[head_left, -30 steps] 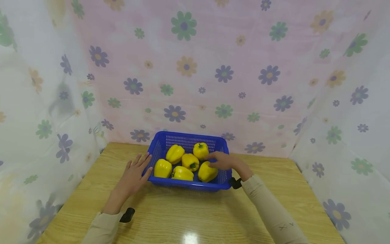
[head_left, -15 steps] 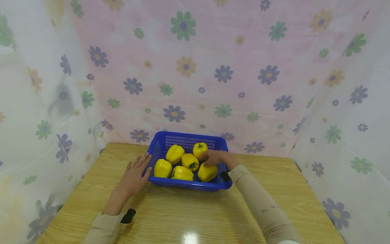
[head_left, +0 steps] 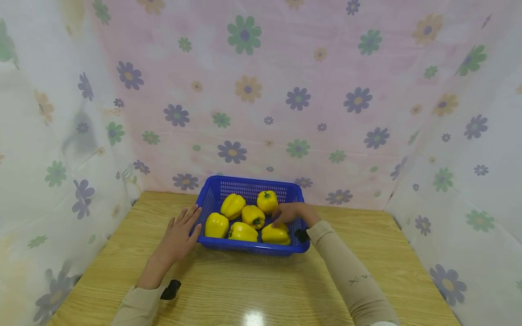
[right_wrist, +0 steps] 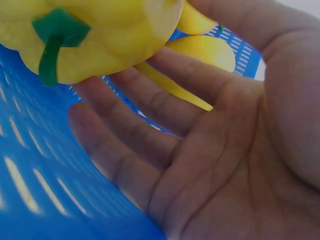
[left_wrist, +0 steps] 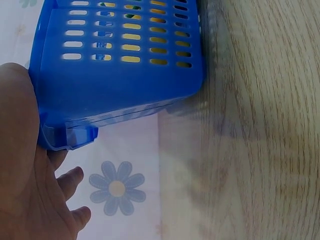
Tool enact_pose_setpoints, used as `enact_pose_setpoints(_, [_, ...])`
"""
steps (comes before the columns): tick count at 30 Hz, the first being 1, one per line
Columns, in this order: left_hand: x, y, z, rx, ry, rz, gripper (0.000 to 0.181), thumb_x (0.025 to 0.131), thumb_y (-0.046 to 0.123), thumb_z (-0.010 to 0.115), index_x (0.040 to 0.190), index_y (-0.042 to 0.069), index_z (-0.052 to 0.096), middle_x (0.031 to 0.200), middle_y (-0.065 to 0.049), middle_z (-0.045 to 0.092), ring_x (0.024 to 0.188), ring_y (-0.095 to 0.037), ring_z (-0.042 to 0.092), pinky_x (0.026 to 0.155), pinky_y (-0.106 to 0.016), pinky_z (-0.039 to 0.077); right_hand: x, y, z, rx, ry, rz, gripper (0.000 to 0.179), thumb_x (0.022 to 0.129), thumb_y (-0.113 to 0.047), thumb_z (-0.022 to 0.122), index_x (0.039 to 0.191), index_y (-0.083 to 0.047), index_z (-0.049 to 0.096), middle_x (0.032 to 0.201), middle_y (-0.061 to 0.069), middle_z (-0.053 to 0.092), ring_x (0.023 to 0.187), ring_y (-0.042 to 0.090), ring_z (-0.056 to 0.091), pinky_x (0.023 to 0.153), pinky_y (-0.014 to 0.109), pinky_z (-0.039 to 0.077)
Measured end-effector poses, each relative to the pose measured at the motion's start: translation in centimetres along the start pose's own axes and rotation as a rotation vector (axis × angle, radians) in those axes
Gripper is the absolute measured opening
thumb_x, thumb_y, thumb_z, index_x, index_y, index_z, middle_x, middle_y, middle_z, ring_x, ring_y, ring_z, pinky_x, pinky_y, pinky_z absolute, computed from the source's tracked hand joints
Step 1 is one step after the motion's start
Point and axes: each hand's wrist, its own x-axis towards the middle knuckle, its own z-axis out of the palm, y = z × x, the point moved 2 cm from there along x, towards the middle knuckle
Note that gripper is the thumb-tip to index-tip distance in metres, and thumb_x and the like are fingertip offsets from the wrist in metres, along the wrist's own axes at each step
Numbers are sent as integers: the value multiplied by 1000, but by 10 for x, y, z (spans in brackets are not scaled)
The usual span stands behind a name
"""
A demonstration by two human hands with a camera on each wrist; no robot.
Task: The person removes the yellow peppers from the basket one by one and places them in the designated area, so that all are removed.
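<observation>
Several yellow bell peppers lie in a blue plastic basket (head_left: 253, 246) with slotted walls. My left hand (head_left: 177, 235) rests against the basket's left rim, fingers straight; in the left wrist view, that hand (left_wrist: 30, 175) touches the outside of the rim. Inside the basket on the right, my right hand (head_left: 292, 213) touches the front right bell pepper (head_left: 276, 234), which lies on its side. In the right wrist view, the right hand's (right_wrist: 215, 145) fingers stretch loosely to a bell pepper (right_wrist: 115, 35) with a green stem. The thumb's tip is out of that view.
The basket stands on a wood-grain table (head_left: 228, 290), near its back edge. Flower-print curtains (head_left: 261, 113) hang behind the table and on both sides. Another bell pepper (head_left: 267, 202) sits upright behind the right hand.
The front right bell pepper has turned onto its side and shifted slightly left. My right hand reached further in, then drew back slightly. The left hand has stayed at the rim.
</observation>
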Motion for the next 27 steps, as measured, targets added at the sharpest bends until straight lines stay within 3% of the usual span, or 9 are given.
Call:
enact_pose_setpoints(4, [0,0,0,2,-1,4,55,109,27,42,158,3,35,166,-16,29,151,-48,22,116,-75,13,2,-1,2,52,-69,14,61,94,-44,70,143,-11,58,150,12,50,126,29,58,105,44,51])
enact_pose_setpoints(9, [-1,0,1,-4,-7,5,55,109,27,43,158,3,36,166,-16,28,151,-48,22,116,-75,13,4,-2,7,50,-145,21,66,95,-45,68,147,-7,53,151,12,50,129,28,58,105,44,52])
enact_pose_setpoints(17, [0,2,1,-9,-7,2,55,109,27,42,158,4,35,166,-16,28,152,-48,21,116,-75,14,2,-4,9,108,-180,38,67,97,-41,67,151,-6,49,154,13,48,135,32,54,105,45,52])
enact_pose_setpoints(27, [0,2,-2,-11,-1,-2,55,109,27,43,157,4,36,166,-16,29,151,-49,23,116,-76,14,0,2,8,241,-260,-26,56,104,-31,58,157,-19,43,167,14,26,152,37,29,117,54,38])
